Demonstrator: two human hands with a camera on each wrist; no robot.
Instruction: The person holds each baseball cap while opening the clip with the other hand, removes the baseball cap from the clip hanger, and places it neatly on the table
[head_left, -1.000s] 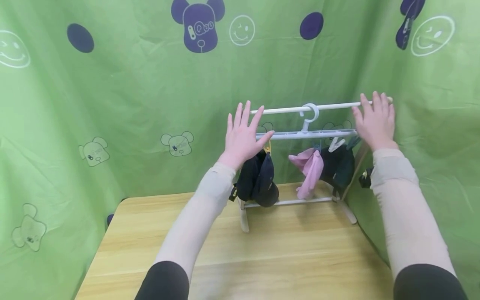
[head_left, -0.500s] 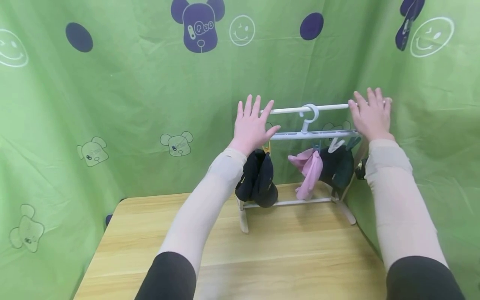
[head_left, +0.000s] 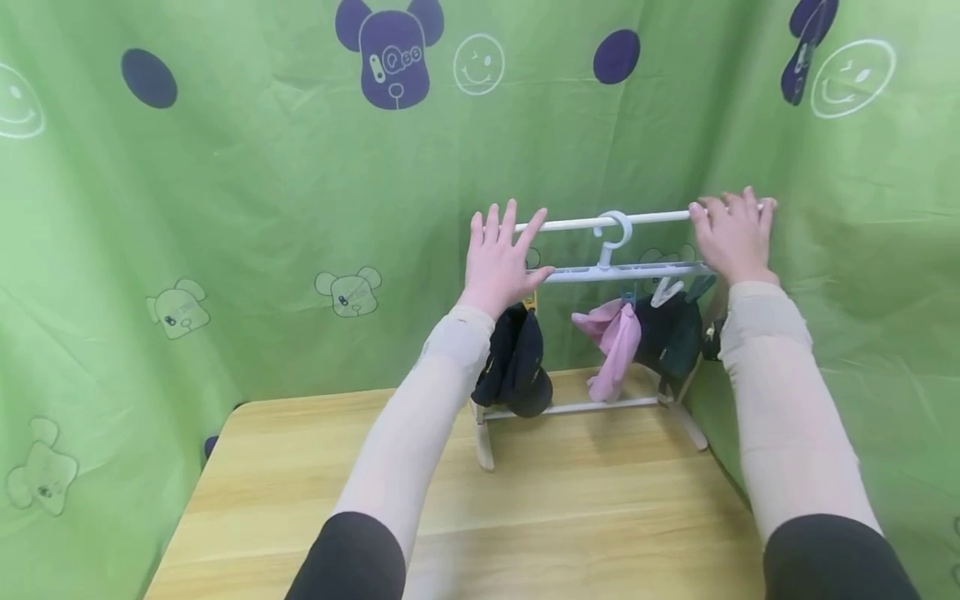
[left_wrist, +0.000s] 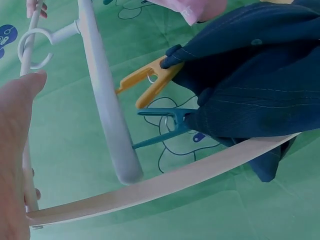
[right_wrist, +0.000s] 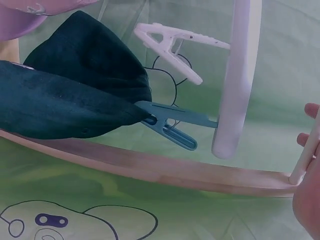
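A small clothes rack with a white top rod stands on the table. My left hand lies over the rod's left end; in the left wrist view its fingertips show past the rod. My right hand grips the right end, fingers bent over it. Between them a pale blue clip hanger hangs by its hook. Yellow and teal clothes pegs hold a navy cap. Beside it hang a pink item and a dark green fabric item on a blue peg.
A wood-grain table lies under the rack. Green printed curtains close off the back and both sides. The rack stands near the right curtain. A white peg on the hanger points outward, with nothing in its tips.
Both hands have shifted slightly, the left to the right and the right to the left along the rod. The right fingers now bend over it. The hanging things have barely moved.
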